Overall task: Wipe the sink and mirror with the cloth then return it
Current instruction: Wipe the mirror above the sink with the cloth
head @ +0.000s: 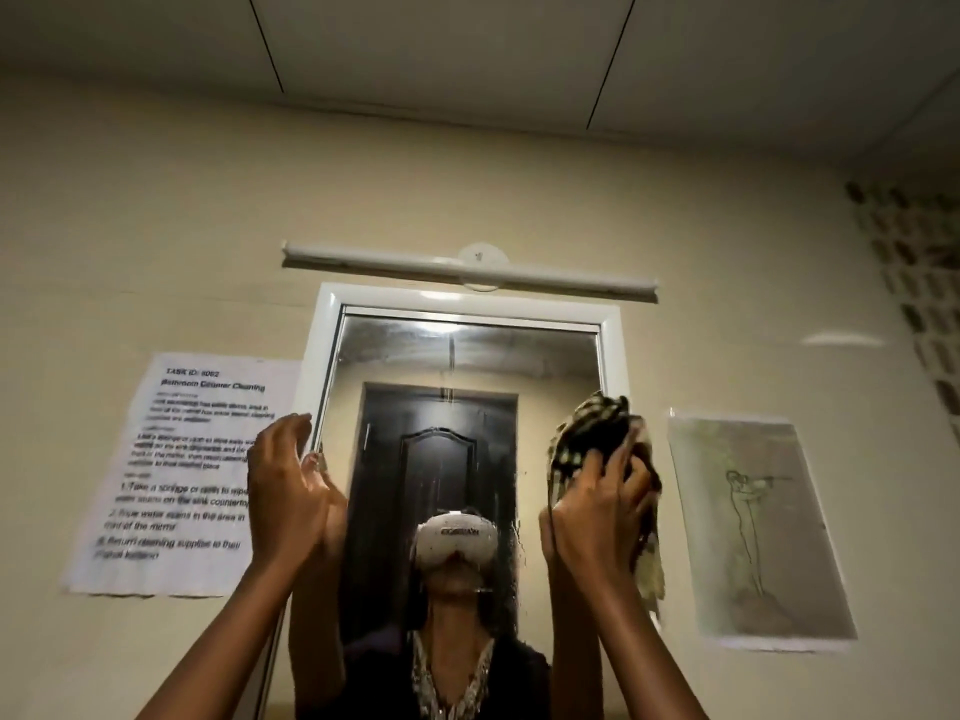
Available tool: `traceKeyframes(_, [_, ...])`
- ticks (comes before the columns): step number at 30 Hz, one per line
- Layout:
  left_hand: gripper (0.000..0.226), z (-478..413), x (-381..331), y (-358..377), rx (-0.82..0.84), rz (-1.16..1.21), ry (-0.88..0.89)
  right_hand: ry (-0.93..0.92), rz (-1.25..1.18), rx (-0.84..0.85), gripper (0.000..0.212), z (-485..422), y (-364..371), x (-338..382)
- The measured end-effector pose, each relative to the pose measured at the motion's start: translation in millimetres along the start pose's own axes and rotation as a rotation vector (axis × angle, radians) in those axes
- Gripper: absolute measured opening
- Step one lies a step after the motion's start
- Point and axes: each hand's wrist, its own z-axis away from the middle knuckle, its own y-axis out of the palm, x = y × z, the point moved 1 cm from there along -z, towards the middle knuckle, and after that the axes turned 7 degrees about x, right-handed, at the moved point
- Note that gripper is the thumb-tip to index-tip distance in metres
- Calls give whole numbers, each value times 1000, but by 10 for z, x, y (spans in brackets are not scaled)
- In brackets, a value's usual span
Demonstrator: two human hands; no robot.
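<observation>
Cloth, dark-and-cream patterned and bunched [597,439], sits gripped in the right hand [592,517] against the white-framed mirror [467,356], at its right edge. Left hand [285,491] hovers open and empty by the mirror's left edge, so unwiped glass lies leftward of the cloth.

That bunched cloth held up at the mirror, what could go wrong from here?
1. The cloth is balled up in the right hand, so little of it may touch the mirror, leaving streaks.
2. A loose tail hangs near the drawing on the wall and might wet or snag it.
3. The left hand at the mirror's edge could leave prints or brush the instruction sheet.
</observation>
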Motion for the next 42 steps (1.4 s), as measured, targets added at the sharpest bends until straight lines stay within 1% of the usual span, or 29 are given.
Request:
traceKeyframes(3, [48, -25, 112, 9, -6, 124, -4, -3, 51, -66, 48, -322, 67, 75])
traceKeyframes(5, [47, -21, 162, 0, -31, 208, -22, 16, 12, -95, 52, -612, 51, 129])
traceKeyframes(7, [46, -12, 211, -5, -45, 261, -23, 52, -48, -93, 54, -958, 17, 198])
traceKeyframes(9, [46, -9, 240, -3, -43, 301, -30, 77, -58, -76, 56, -1278, -7, 311])
traceKeyframes(12, [40, 15, 234, -21, -64, 347, -37, 43, -45, -88, 59, -1554, 20, 571])
traceKeyframes(15, [32, 31, 210, -54, -83, 373, -11, -68, -102, -75, 57, -1595, 50, 902])
traceKeyframes(19, [40, 55, 194, -89, -91, 411, 49, -285, -112, 14, 54, -1426, 174, 1529])
traceKeyframes(22, [47, 55, 232, -77, -110, 415, 71, -451, -119, 75, 54, -1148, 351, 2050])
traceKeyframes(25, [54, 46, 277, -68, -124, 394, 91, -633, -97, 175, 52, -805, 514, 2493])
traceKeyframes(27, [53, 44, 282, -62, -140, 363, 100, -723, -52, 224, 49, -634, 595, 2642])
traceKeyframes(30, [52, 34, 297, -56, -153, 346, 110, -754, -28, 243, 49, -565, 639, 2624])
traceKeyframes(33, [51, 23, 309, -43, -129, 348, 84, -698, -40, 221, 52, -581, 585, 2362])
traceKeyframes(36, [48, 23, 291, -41, -86, 372, 44, -530, -56, 152, 55, -685, 481, 1929])
traceKeyframes(39, [45, 22, 258, -54, -21, 392, -4, -266, -50, 61, 57, -849, 337, 1298])
traceKeyframes(42, [45, 35, 242, -58, 2, 413, -44, 93, -64, 6, 57, -847, 181, 595])
